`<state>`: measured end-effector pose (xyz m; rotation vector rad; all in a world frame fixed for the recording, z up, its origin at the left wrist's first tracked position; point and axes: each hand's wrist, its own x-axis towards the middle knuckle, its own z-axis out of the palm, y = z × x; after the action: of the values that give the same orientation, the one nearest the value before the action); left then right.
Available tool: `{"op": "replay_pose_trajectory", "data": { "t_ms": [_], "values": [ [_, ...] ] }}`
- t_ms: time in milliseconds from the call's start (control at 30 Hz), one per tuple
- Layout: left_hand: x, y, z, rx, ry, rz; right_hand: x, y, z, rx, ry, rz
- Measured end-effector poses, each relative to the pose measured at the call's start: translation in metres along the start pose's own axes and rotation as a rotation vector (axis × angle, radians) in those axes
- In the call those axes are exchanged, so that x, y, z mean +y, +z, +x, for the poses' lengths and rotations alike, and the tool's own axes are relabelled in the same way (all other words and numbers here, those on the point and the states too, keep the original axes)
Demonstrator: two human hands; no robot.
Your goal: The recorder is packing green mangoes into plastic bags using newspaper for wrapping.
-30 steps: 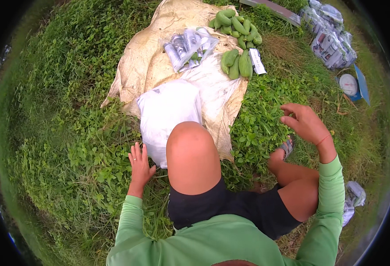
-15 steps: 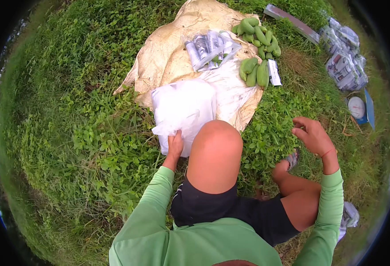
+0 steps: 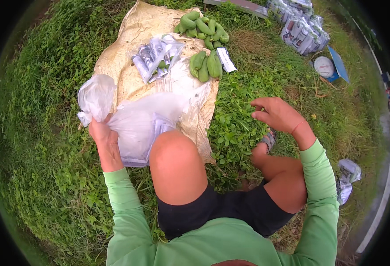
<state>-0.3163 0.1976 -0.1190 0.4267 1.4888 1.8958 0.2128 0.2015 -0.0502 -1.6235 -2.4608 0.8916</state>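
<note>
My left hand [image 3: 104, 134] is closed around the gathered neck of a translucent white plastic bag [image 3: 135, 128]. Its loose top bunches above my fist, while the fuller lower part, with white packs faintly visible inside, rests beside my bent knee. My right hand [image 3: 270, 114] hovers over the grass beyond my other leg, thumb and bent fingers apart, holding nothing. On the tan sheet [image 3: 126, 48] ahead, a clear plastic bag [image 3: 157, 57] contains several newspaper-like wrapped rolls. Smooth green elongated fruits [image 3: 204, 29] lie in a pile at the sheet's far right, with several bigger ones [image 3: 212, 66] nearer.
A white printed card [image 3: 226, 60] lies beside the fruits. Farther right are bundles of paper-wrapped packs [image 3: 303, 35] and a round-dial scale [image 3: 323, 67] with a blue panel. A plank [image 3: 241, 6] lies at the back. Another wrapped bundle [image 3: 346, 177] sits at right.
My left hand has pulled the white bag's top up and leftward, drawing it into a bunched neck. The whole view has shifted rightward; my right hand keeps much the same pose.
</note>
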Motion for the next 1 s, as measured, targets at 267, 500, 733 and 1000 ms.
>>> {"op": "replay_pose_trajectory", "data": {
  "t_ms": [267, 500, 733, 1000],
  "values": [
    [0.055, 0.109, -0.044, -0.01, 0.015, -0.009, -0.002, -0.02, -0.016, 0.079, -0.061, 0.064],
    [0.077, 0.243, -0.064, -0.389, -0.097, -0.174, -0.046, -0.018, -0.032, 0.105, -0.27, 0.078],
    [0.009, 0.452, -0.188, -0.891, -0.113, -0.439, -0.069, 0.001, -0.032, -0.261, -0.342, 0.12],
    [-0.176, 0.45, -0.243, -1.517, -0.067, 0.022, -0.035, 0.045, -0.017, -0.412, -0.33, 0.051]
  ]
}}
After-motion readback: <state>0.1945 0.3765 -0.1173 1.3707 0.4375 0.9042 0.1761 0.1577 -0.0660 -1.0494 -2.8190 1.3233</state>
